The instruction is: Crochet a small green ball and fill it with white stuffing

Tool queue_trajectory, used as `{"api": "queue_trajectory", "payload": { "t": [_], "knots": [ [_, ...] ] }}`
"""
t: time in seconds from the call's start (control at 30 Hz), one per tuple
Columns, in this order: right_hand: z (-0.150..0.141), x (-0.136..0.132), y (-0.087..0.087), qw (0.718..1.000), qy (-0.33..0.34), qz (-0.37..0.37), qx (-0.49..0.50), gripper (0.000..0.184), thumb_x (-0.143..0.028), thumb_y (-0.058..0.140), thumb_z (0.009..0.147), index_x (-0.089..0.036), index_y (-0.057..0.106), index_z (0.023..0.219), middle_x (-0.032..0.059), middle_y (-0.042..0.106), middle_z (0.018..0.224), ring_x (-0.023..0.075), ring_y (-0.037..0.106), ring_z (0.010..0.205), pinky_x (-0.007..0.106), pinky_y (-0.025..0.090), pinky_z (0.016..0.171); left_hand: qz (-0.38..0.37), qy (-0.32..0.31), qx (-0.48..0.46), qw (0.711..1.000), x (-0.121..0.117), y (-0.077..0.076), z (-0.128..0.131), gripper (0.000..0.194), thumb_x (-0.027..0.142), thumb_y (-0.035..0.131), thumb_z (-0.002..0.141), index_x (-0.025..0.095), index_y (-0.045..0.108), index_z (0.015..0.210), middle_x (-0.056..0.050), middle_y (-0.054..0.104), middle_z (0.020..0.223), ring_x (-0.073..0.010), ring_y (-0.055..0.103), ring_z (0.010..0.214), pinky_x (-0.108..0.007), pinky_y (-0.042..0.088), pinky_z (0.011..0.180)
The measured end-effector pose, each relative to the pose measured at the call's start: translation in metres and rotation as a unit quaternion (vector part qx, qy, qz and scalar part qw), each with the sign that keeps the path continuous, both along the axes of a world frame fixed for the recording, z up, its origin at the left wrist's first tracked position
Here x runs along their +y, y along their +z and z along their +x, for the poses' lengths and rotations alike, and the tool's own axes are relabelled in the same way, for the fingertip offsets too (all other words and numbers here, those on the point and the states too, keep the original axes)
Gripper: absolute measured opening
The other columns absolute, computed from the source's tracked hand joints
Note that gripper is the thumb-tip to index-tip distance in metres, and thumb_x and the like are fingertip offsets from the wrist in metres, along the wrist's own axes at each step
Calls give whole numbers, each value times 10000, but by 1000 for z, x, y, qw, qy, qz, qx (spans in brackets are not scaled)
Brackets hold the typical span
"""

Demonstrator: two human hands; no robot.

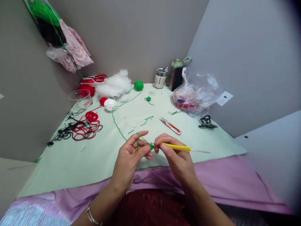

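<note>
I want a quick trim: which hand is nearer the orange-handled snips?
The right hand. Gripping the yellow-handled tool, it is just on the person's side of the snips; the left hand, pinching the green piece, is farther off to their left.

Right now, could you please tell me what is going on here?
A person's right hand holds a slim, yellow-handled metal hook, while the left hand pinches a small green yarn piece; hook and piece meet between the hands. A green yarn strand trails from the left hand toward a green yarn ball. Orange-handled metal snips lie on the pale green tabletop.
</note>
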State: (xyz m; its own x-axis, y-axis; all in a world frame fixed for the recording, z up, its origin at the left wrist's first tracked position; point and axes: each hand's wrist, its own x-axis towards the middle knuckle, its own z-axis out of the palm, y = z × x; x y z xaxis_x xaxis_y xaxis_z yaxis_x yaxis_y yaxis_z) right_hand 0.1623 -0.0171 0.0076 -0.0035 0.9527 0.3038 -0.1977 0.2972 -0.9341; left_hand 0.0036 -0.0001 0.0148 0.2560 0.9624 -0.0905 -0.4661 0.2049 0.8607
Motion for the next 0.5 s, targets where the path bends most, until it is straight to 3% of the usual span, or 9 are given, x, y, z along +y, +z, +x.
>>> {"api": "queue_trajectory", "payload": {
  "t": [0.1,0.2,0.4,0.5],
  "knots": [
    [-3,-2,0,993,-72,56,-77,163,-238,669,980,-297,813,1029,28,713,956,166,650,894,313,516,804,-3,-4,7,1000,0,-1,0,401,236,831,848,217,706,1229,50,665,801,-64,663,646,-176,545,667],
    [-7,-3,-1,992,-72,74,-73,199,-219,660,984,-323,814,1057,31,747,995,179,677,939,324,541,817,-17,-25,-7,1000,0,2,1,402,231,837,838,205,705,1217,40,684,798,-72,675,649,-180,548,665],
    [-8,0,-8,997,-73,26,9,116,-270,706,958,-296,810,1002,16,736,921,137,645,766,277,530,700,-53,-34,-36,997,-4,8,1,435,195,852,804,173,698,1211,17,698,814,-82,685,650,-178,560,648],
    [-7,1,-9,996,-65,-10,53,88,-306,740,931,-266,801,979,16,738,884,133,638,719,277,535,689,-58,-46,-36,997,-5,10,0,442,211,840,819,174,687,1232,17,684,849,-66,654,572,-164,524,539]
  ]
}}
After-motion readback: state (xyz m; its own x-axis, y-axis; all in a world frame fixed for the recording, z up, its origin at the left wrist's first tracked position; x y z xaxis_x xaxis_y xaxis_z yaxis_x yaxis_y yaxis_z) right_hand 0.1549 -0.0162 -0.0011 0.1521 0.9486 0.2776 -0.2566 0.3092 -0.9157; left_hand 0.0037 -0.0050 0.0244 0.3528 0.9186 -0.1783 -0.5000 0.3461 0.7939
